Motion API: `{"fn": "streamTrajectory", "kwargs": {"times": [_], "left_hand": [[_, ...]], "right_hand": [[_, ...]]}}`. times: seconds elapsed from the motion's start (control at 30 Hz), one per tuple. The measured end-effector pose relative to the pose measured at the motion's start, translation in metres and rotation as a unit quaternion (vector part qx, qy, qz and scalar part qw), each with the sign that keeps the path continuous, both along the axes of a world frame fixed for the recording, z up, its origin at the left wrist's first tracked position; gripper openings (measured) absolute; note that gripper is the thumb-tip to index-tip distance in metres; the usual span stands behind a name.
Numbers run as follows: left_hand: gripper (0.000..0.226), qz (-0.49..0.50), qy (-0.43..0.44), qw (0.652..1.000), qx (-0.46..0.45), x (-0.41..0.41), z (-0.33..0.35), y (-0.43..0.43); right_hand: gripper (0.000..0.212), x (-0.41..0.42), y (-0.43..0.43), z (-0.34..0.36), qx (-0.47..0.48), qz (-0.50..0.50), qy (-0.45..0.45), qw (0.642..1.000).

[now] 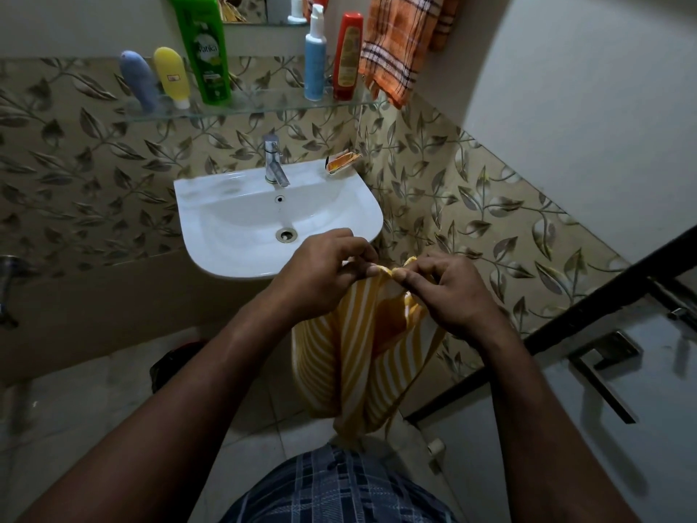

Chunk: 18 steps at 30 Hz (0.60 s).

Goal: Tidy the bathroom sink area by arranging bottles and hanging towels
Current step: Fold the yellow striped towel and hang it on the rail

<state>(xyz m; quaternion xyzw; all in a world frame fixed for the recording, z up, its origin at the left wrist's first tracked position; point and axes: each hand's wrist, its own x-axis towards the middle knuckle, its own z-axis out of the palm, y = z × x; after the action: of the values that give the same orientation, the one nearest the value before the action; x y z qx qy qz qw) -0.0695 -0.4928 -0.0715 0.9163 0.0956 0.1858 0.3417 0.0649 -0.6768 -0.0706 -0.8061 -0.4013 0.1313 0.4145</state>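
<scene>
Yellow striped towel (339, 364): held in the air just off the front right of the sink (211, 235), its body hanging bunched toward the floor. The left hand (320, 269) and right hand (445, 292) are close together, thumbs nearly touching. Each pinches the top edge with thumb and fingertips.

Risks:
- The grip is fingertips only, on a short stretch of hem. If one pinch slips during a re-grip, my guess is the weight pulls the rest free and it lands on the floor.
- No free hook or rail is in view. The likely spot is up right by the orange checked towel (396, 50), and I can't tell what that hangs from.
- Lifting there sweeps loose cloth past the right end of the glass shelf (264, 107), which could tip a bottle into the basin.

Around:
- Grey door (603, 390) is near on the right and limits elbow room.
- The orange towel already covers the corner just beside the shelf end.
- On the shelf, left group: green bottle (203, 50), yellow tube (171, 75), blue-grey tube (139, 79).
- Right group: red bottle (349, 58) and blue pump bottle (315, 66), both in the lift path.
- Tap (273, 160) sits at centre back of the sink.
- Small orange packet (341, 164) lies on the sink's back right rim and is easy to snag.
</scene>
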Motion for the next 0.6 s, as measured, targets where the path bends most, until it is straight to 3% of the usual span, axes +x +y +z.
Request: {"fn": "streamTrajectory", "kwargs": {"times": [0.1, 0.27, 0.6], "left_hand": [[0.010, 0.000, -0.009, 0.999, 0.035, 0.000, 0.002, 0.004], [0.009, 0.008, -0.025, 0.999, 0.044, -0.002, 0.002, 0.004], [0.009, 0.047, -0.035, 0.996, 0.071, -0.003, 0.003, 0.002]], "right_hand": [[0.014, -0.001, 0.000, 0.001, 0.002, 0.029, 0.016, 0.999], [0.002, -0.007, 0.004, 0.002, -0.004, 0.023, -0.039, 0.999], [0.006, -0.010, 0.010, -0.001, 0.018, 0.018, -0.116, 0.993]]}}
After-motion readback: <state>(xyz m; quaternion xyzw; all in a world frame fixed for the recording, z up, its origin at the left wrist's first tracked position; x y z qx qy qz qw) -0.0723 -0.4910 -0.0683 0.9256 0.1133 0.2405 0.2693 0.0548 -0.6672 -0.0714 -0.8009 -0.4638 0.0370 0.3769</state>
